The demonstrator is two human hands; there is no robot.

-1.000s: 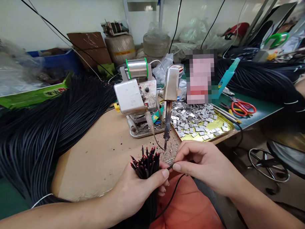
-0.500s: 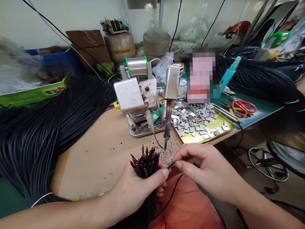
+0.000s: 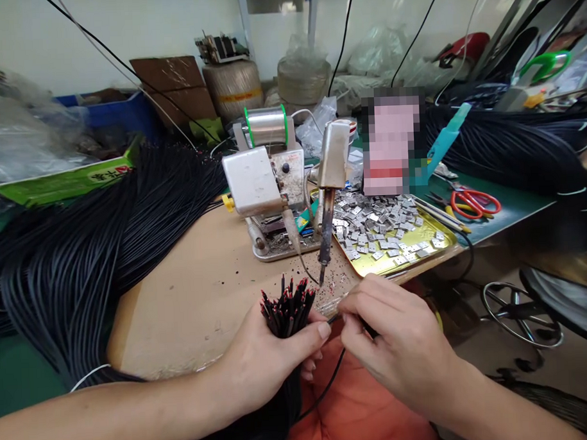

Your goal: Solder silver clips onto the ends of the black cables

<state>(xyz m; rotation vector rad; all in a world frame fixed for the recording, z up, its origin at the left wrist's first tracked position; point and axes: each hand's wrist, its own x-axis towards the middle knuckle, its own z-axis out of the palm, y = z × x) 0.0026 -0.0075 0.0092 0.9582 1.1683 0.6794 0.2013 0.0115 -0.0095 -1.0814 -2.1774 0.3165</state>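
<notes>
A: What has just changed for us, taking the middle of our view as the dial's centre?

B: Our right hand (image 3: 393, 325), between 4 and 5 o'clock, is now curled further over and sits slightly farther from the left. Thumb and forefinger appear to pinch a single black cable (image 3: 333, 319), though our own fingers hide the exact contact.

A: And our left hand (image 3: 266, 349)?

B: Much as before, near 6 o'clock, wrapped firmly around the cable bundle (image 3: 289, 308), whose red-tipped ends point towards 12. The single cable shows between both hands, just beside our left thumb.

A: What does that mean for our work?

B: We judge that we are shifting our grip on one cable while holding the others steady. The soldering iron (image 3: 326, 228) is well clear of our fingers, its tip near 5 o'clock.

A: Can we read any writing?

B: Hardly. The green box (image 3: 61, 180), just past 9 o'clock, carries pale characters and a red mark, too small for us to read. Faint red print sits on the soldering rig (image 3: 254, 186), near its knob (image 3: 285, 167), at 12. The pixelated panel (image 3: 391, 143) at 2 is unreadable. We make out no brand.
</notes>
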